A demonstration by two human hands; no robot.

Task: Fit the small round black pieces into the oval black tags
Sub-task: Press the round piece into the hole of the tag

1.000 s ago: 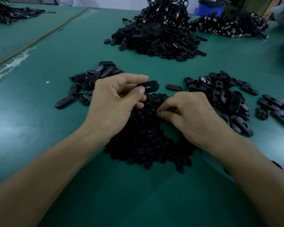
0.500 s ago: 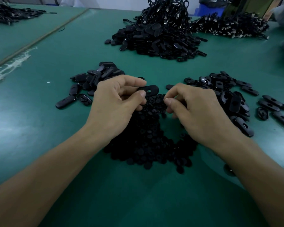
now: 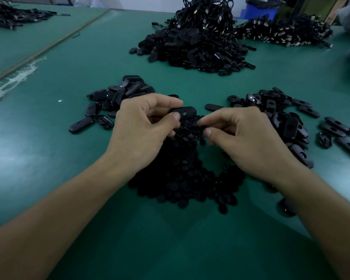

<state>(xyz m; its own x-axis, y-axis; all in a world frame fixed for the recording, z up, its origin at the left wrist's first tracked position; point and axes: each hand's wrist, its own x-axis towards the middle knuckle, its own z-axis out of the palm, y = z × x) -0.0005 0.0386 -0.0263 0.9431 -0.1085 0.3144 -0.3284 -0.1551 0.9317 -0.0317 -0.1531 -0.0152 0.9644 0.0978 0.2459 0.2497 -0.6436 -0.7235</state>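
Right hand (image 3: 245, 138) neared, pinching round piece (image 3: 202, 126) beside glossy oval tag (image 3: 187, 111).

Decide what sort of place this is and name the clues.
Probably a small factory or assembly workshop: a green worktable carries sorted heaps of identical oval black tags, a mound of small round black pieces and a big heap of corded parts farther back.

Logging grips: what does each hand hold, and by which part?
Left hand pinches an oval tag by its left end. Right hand, curled over the round pieces: cannot tell.
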